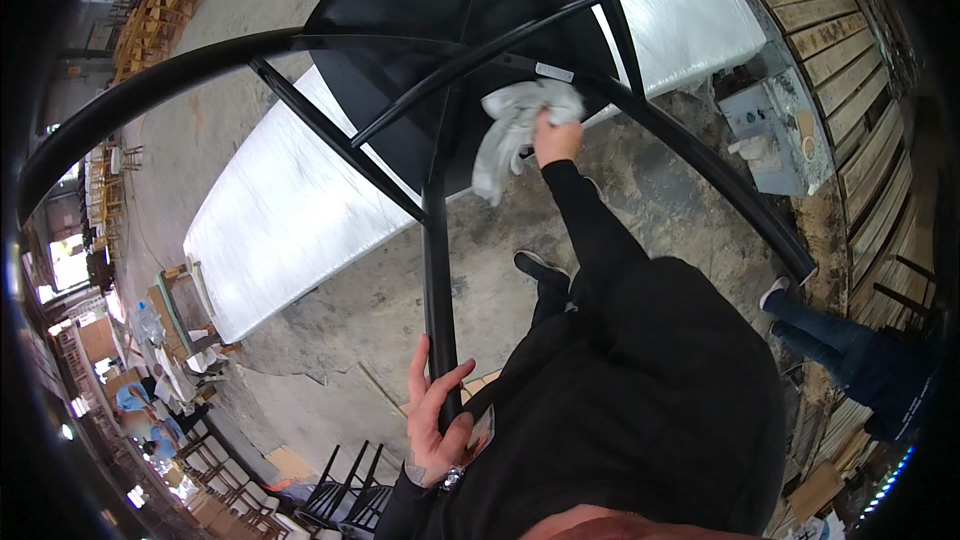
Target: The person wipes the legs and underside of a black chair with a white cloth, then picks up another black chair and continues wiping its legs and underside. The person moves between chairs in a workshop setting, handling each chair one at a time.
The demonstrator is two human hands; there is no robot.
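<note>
rag (520, 125) on chair frame (437, 240) above floor (400, 310)

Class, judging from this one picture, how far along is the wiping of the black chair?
Done: nothing can be judged finished; the black chair looks uniformly dark. In hand: the left hand grips a chair leg, while the right hand presses a grey cloth against a crossbar. Left: apparently the other legs and bars.

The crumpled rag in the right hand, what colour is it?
Light grey crumpled cloth rag, seen in the head view, the only one.
</note>
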